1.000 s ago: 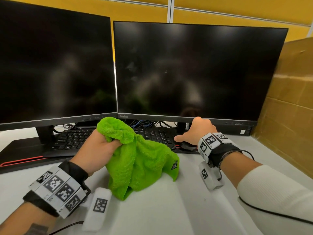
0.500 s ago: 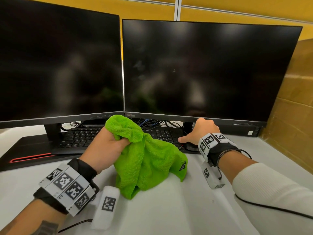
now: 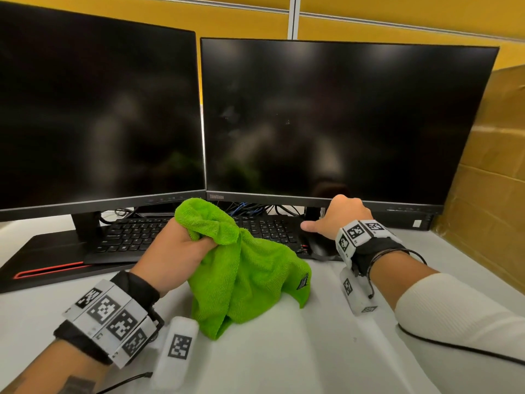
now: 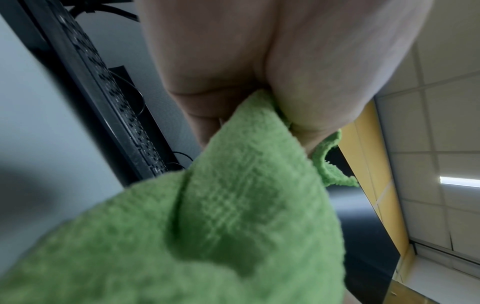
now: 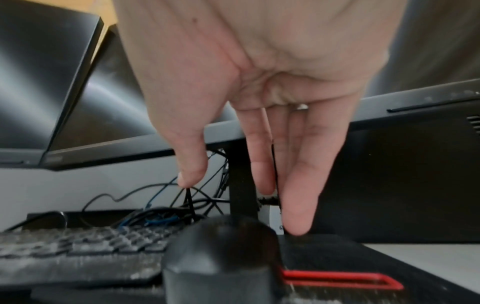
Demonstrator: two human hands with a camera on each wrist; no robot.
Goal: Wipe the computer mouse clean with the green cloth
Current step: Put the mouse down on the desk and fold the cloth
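My left hand (image 3: pixel 176 248) grips a bunched green cloth (image 3: pixel 244 274), held up in front of the keyboard; its lower folds touch the white desk. In the left wrist view the cloth (image 4: pixel 233 205) fills the frame under the left hand (image 4: pixel 259 82). The black computer mouse (image 3: pixel 319 245) lies on the monitor base, right of the keyboard. My right hand (image 3: pixel 338 217) arches over it. In the right wrist view the right hand (image 5: pixel 241 203) hangs with straight fingers (image 5: pixel 298 195) behind the mouse (image 5: pixel 221 253), one fingertip down beside it and the thumb off it.
Two dark monitors (image 3: pixel 341 118) stand close behind. A black keyboard (image 3: pixel 136 234) lies under them, with tangled cables (image 5: pixel 161 205) behind it. A red-edged black base (image 5: pixel 337 279) carries the mouse. A cardboard box (image 3: pixel 488 180) walls the right side. White desk (image 3: pixel 284 351) stretches in front.
The head view has shifted a little. My right hand stays over the mouse and my left hand keeps its grip on the cloth in the same place.
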